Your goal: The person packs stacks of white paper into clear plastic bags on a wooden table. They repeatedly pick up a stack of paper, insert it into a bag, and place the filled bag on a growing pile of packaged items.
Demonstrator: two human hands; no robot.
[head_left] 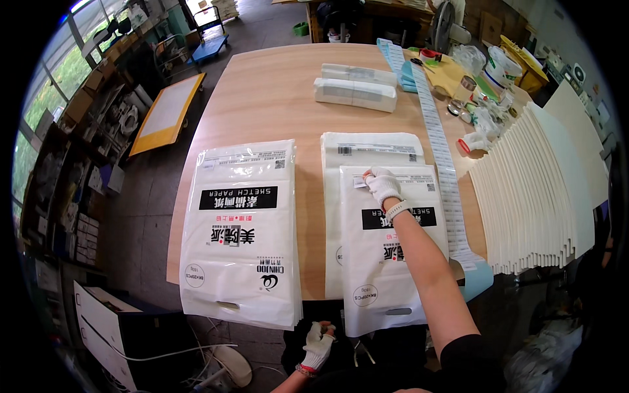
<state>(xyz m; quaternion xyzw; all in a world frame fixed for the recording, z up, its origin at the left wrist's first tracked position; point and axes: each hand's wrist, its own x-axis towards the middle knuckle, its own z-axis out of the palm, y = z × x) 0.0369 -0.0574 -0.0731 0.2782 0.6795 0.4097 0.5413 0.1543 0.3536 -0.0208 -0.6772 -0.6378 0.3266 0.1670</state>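
On a pale wood workshop table (262, 85), a white plastic bag (367, 265) overlaps another pile (377, 139), its lower end past the near edge. Likely light, limp and slippery, it looks best held by its cut-out handle (398, 312). Half-curled, the gloved right hand (382, 186) touches a small label (359, 182); any pinch cannot be told. The left hand (318, 346) curls beyond the table's edge, contents unclear. Beside the bag runs a printed strip (438, 134); farther right, white boards (524, 190) fan out.

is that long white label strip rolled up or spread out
Mostly spread out: the long white paper label strip runs lengthwise along the light brown wood-grain table, with blue backing showing at its near end.
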